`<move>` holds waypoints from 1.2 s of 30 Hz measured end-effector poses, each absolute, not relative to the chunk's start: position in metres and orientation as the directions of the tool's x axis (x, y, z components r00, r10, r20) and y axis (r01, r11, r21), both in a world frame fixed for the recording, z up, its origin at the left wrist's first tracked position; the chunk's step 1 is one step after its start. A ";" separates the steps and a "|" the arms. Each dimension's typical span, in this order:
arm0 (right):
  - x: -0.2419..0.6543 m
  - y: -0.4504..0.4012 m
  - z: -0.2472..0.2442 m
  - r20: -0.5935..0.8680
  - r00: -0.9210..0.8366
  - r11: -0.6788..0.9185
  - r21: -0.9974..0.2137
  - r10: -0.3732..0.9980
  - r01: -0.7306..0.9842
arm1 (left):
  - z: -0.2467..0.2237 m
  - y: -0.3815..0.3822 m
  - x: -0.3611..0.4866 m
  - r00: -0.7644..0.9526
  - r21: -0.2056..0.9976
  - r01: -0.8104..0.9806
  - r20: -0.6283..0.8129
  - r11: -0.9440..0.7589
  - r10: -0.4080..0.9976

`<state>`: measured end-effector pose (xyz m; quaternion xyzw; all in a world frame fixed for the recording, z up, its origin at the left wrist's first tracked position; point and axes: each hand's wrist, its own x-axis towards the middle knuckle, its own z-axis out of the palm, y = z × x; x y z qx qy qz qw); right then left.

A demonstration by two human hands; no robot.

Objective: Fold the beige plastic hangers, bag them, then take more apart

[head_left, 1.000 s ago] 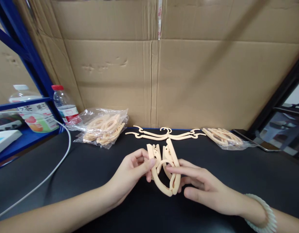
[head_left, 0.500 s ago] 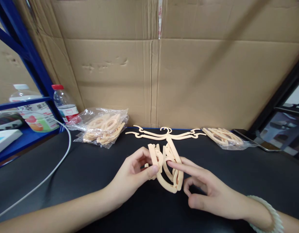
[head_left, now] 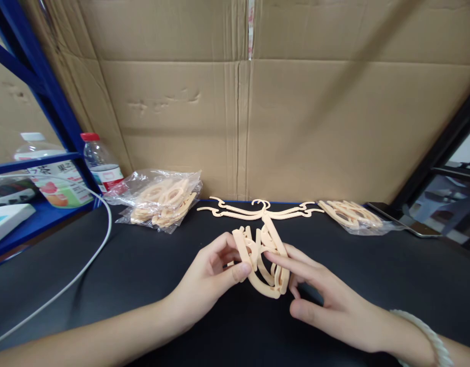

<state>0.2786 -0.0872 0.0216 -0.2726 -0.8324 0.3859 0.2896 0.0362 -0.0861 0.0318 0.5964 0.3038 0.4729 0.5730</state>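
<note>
Folded hanger piece (head_left: 262, 288) has its lower end swung right and slightly up vs 1 s ago. Left to right: red-capped bottle (head_left: 105, 171), then bagged hangers (head_left: 162, 199) on black table (head_left: 169, 341). Left hand (head_left: 208, 275) pinches piece's left side, thumb in front. Piece is up between both hands, before two unfolded hangers (head_left: 244, 217). Right hand (head_left: 334, 306): index fingertip on piece, thumb spread clear; can't tell if its rear fingers grip. Far right, another clear bag (head_left: 366, 227) of hangers
</note>
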 end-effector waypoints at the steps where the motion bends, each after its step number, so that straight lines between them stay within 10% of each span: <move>1: 0.279 -0.088 0.022 0.271 -0.681 0.559 -0.793 0.680 0.243 | 0.032 -0.086 0.036 0.374 0.970 -0.184 0.219 -0.159 0.901; 36: 0.281 -0.088 0.036 0.155 -0.818 0.624 -0.728 0.555 0.285 | 0.030 -0.088 0.036 0.271 0.998 -0.069 0.028 -0.009 0.962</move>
